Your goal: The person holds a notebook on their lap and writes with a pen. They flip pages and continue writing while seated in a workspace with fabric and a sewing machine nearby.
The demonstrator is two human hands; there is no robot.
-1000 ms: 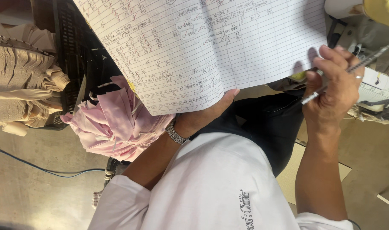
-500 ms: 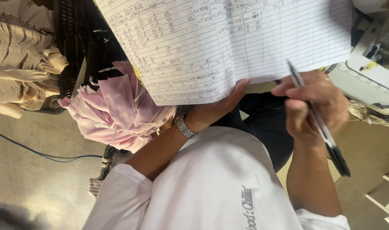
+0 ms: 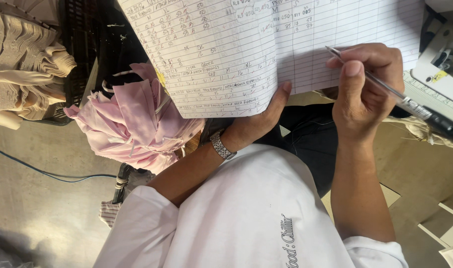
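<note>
The person's left hand (image 3: 256, 121) supports a lined white handwritten ledger sheet (image 3: 266, 49) from beneath its lower edge, while the right hand (image 3: 365, 94) grips a clear-barrelled black pen (image 3: 400, 101), tip touching the sheet.

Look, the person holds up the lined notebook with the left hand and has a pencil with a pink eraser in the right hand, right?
Not quite. The right hand holds a pen with a clear barrel and a dark grip, not a pencil with a pink eraser; the head view shows it. The rest is right: the left hand holds up the lined notebook.
</note>
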